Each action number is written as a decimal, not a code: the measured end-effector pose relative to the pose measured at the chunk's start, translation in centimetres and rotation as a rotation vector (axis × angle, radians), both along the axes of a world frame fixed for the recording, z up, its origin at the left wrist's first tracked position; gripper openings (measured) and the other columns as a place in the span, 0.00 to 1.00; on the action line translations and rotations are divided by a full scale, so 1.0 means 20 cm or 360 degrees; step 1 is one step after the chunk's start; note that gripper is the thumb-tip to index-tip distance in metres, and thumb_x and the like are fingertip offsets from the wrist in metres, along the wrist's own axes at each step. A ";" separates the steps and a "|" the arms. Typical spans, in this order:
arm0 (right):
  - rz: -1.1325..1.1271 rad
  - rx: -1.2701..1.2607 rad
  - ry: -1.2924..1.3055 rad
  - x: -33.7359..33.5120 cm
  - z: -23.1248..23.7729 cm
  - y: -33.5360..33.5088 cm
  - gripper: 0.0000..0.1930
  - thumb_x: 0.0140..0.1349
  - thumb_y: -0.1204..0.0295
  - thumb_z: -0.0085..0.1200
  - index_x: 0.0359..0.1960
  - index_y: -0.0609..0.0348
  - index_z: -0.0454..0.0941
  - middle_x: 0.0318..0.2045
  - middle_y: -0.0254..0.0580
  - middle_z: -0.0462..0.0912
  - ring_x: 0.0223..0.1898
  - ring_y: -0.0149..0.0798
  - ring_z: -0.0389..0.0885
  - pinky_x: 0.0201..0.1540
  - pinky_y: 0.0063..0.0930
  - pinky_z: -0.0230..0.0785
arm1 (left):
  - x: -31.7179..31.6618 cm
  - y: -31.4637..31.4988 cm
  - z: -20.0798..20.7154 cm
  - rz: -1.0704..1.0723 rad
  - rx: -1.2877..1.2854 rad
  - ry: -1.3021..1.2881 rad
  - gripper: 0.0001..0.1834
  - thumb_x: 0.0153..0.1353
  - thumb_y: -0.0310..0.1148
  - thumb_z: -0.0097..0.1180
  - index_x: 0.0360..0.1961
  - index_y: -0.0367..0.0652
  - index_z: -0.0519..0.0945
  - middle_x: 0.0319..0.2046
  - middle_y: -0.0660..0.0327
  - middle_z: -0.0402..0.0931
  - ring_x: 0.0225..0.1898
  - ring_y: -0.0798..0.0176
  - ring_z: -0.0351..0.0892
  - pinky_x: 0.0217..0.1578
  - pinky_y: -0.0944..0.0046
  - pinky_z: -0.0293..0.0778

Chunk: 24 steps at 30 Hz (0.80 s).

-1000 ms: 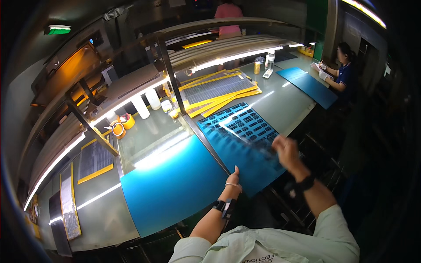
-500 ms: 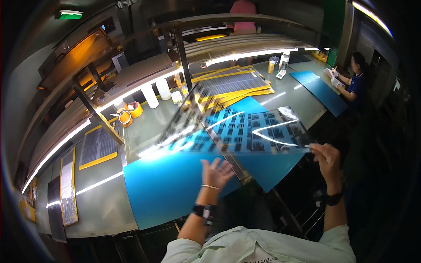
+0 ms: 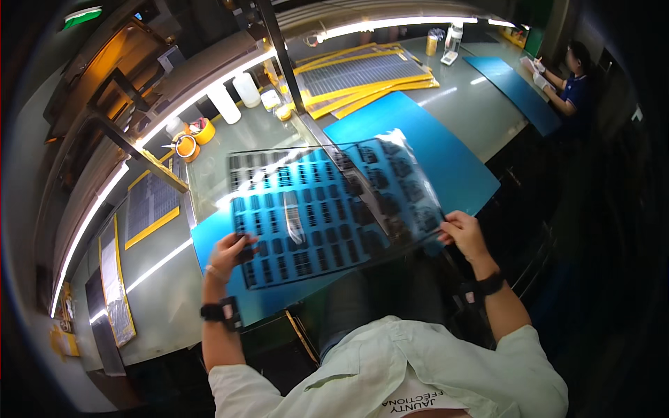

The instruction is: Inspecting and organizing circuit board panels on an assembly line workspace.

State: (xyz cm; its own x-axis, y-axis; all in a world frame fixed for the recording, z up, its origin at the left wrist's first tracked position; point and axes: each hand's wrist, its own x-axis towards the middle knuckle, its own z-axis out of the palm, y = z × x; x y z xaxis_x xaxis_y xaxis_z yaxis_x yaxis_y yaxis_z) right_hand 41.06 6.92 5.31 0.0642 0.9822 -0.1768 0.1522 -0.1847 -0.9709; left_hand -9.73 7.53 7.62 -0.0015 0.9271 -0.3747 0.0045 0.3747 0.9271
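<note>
Between my hands a large clear film sheet (image 3: 318, 209), printed with rows of black shapes, is stretched above the table edge. My left hand (image 3: 226, 256) is closed on its left edge, fingers and thumb pinching it. At the sheet's lower right corner, my right hand (image 3: 463, 235) pinches it too. Through the clear parts show a blue sheet (image 3: 425, 150) on the right of the table and another blue sheet (image 3: 209, 237) on the left. Light glares off the film in places.
Yellow-edged printed panels (image 3: 369, 76) lie stacked at the back. A dark post (image 3: 284, 70) rises from the table beside white bottles (image 3: 224, 104) and an orange tape roll (image 3: 187, 147). On the far right a gloved person (image 3: 573, 87) works at a long blue sheet (image 3: 516, 90).
My left hand, spread and apart from the film before, now grips its left edge. The film has swung down closer to me and lies flatter. My right hand has moved left with it.
</note>
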 end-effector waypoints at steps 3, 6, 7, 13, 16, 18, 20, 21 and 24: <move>0.0078 -0.0009 0.0303 -0.21 -0.09 0.00 0.04 0.56 0.78 0.49 0.30 0.69 0.73 0.23 0.43 0.79 0.21 0.30 0.79 0.23 0.19 0.71 | -0.27 -0.21 0.08 -0.0153 -0.0218 0.0036 0.13 0.56 0.33 0.54 0.39 0.38 0.71 0.35 0.56 0.75 0.36 0.58 0.78 0.38 0.61 0.75; 0.0179 -0.0097 0.0093 -0.39 -0.21 -0.01 0.05 0.54 0.79 0.50 0.31 0.69 0.74 0.22 0.40 0.78 0.21 0.30 0.79 0.22 0.19 0.72 | -0.45 -0.30 0.02 0.0313 -0.0328 0.0061 0.12 0.57 0.35 0.53 0.40 0.40 0.72 0.37 0.55 0.76 0.33 0.60 0.79 0.28 0.67 0.74; 0.0158 -0.0117 -0.0022 -0.45 -0.22 -0.03 0.04 0.54 0.78 0.51 0.30 0.68 0.74 0.21 0.39 0.78 0.20 0.29 0.78 0.21 0.19 0.71 | -0.54 -0.31 -0.06 0.0522 -0.0277 0.0046 0.12 0.58 0.35 0.53 0.40 0.41 0.72 0.36 0.55 0.77 0.31 0.61 0.79 0.25 0.68 0.73; 0.0068 -0.0007 -0.0167 -0.54 -0.21 -0.06 0.03 0.54 0.78 0.51 0.26 0.65 0.71 0.18 0.38 0.76 0.18 0.28 0.76 0.21 0.21 0.70 | -0.67 -0.22 -0.20 0.0726 0.0192 0.0245 0.12 0.60 0.38 0.51 0.41 0.42 0.73 0.34 0.56 0.79 0.25 0.65 0.79 0.20 0.71 0.71; 0.0112 0.0038 -0.0381 -0.54 -0.22 -0.05 0.04 0.54 0.77 0.52 0.25 0.64 0.70 0.19 0.39 0.76 0.17 0.29 0.76 0.22 0.22 0.69 | -0.71 -0.19 -0.22 0.0712 0.0257 0.0160 0.12 0.60 0.37 0.52 0.41 0.42 0.74 0.35 0.55 0.78 0.26 0.64 0.78 0.23 0.70 0.73; 0.0108 0.0136 -0.0485 -0.53 -0.27 -0.05 0.05 0.53 0.77 0.52 0.25 0.64 0.70 0.19 0.38 0.76 0.17 0.30 0.76 0.23 0.23 0.69 | -0.72 -0.16 -0.23 0.0739 0.0279 0.0093 0.12 0.60 0.36 0.52 0.41 0.42 0.74 0.34 0.56 0.78 0.25 0.66 0.78 0.23 0.71 0.72; 0.0102 0.0175 -0.0488 -0.51 -0.29 -0.03 0.05 0.53 0.77 0.52 0.24 0.64 0.69 0.18 0.38 0.75 0.17 0.30 0.76 0.22 0.23 0.69 | -0.71 -0.14 -0.23 0.0729 0.0261 0.0098 0.12 0.60 0.36 0.52 0.42 0.42 0.74 0.34 0.56 0.78 0.25 0.66 0.78 0.23 0.71 0.72; 0.0095 0.0217 -0.0483 -0.51 -0.30 -0.03 0.05 0.53 0.77 0.52 0.24 0.63 0.68 0.18 0.37 0.75 0.18 0.29 0.76 0.22 0.23 0.69 | -0.71 -0.13 -0.23 0.0718 0.0248 0.0110 0.12 0.60 0.36 0.52 0.42 0.42 0.74 0.34 0.56 0.78 0.25 0.66 0.78 0.23 0.71 0.73; 0.0037 -0.0071 -0.0006 -0.53 -0.32 -0.01 0.05 0.53 0.77 0.52 0.24 0.61 0.67 0.17 0.36 0.74 0.18 0.29 0.75 0.20 0.23 0.67 | -0.73 -0.12 -0.20 0.0670 -0.0004 0.0113 0.13 0.57 0.36 0.54 0.41 0.42 0.72 0.34 0.55 0.78 0.27 0.62 0.79 0.23 0.70 0.73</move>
State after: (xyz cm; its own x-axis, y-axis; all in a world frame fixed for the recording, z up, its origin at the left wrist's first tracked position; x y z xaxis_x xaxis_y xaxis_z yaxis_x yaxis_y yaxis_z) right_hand 30.48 6.77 -1.03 0.0425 0.9745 -0.2202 0.1605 -0.2242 -0.9612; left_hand -24.28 5.12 3.58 -0.4056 0.8392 -0.3622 -0.0854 0.3598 0.9291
